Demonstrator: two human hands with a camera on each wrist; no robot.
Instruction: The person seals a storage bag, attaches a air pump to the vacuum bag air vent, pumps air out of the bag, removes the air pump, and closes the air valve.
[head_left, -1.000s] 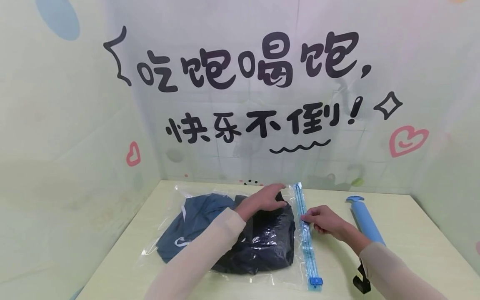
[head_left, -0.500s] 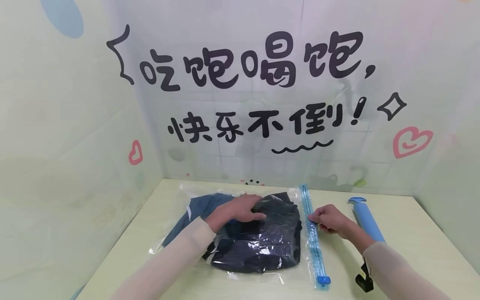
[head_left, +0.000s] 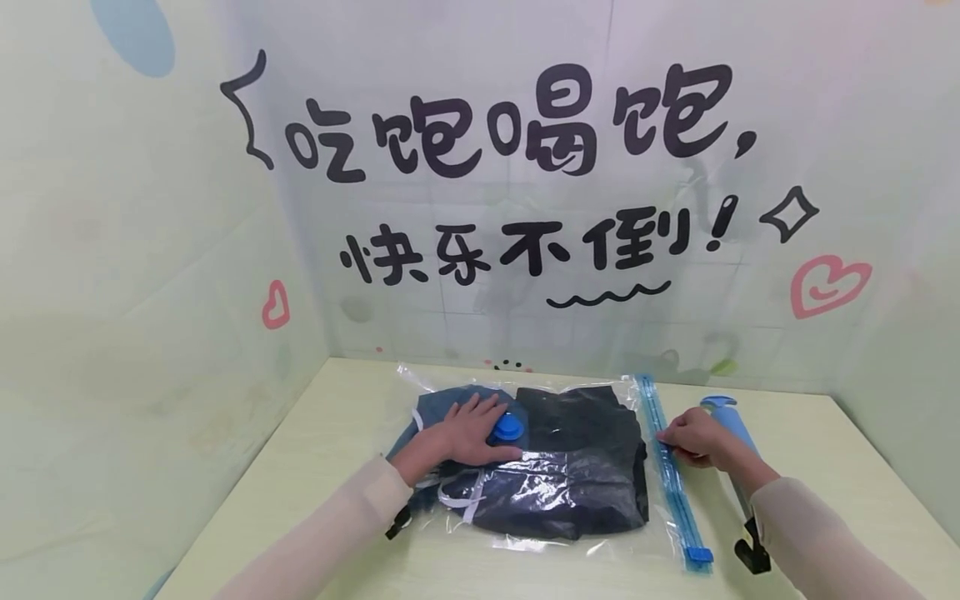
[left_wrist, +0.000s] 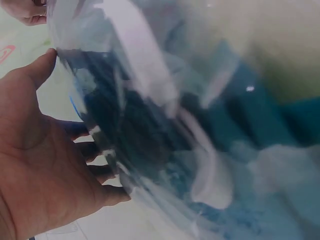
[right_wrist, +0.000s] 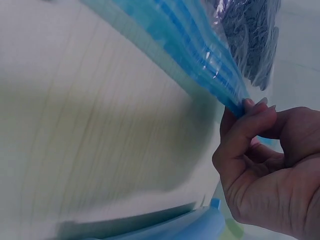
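A clear vacuum storage bag (head_left: 517, 546) lies on the table with dark folded clothes (head_left: 577, 425) and a teal garment (head_left: 442, 404) inside. My left hand (head_left: 472, 433) rests spread on its upper face, beside a round blue valve cap (head_left: 508, 427). In the left wrist view the straight fingers of that hand (left_wrist: 55, 145) touch the plastic. My right hand (head_left: 696, 437) pinches the blue zip strip (head_left: 678, 492) along the bag's right edge, and the right wrist view shows the strip (right_wrist: 200, 55) between thumb and fingers. A blue slider (head_left: 699, 556) sits at the strip's near end.
A blue hand pump (head_left: 731, 421) lies right of the bag, partly hidden behind my right forearm. A printed cloth wall (head_left: 525, 333) stands along the table's back edge, with side walls left and right. Bare tabletop (head_left: 285, 483) shows left of the bag.
The bag has shifted to the right, along with my right hand on its strip. My left hand has slid left across the clothes, and the blue valve cap has come into view.
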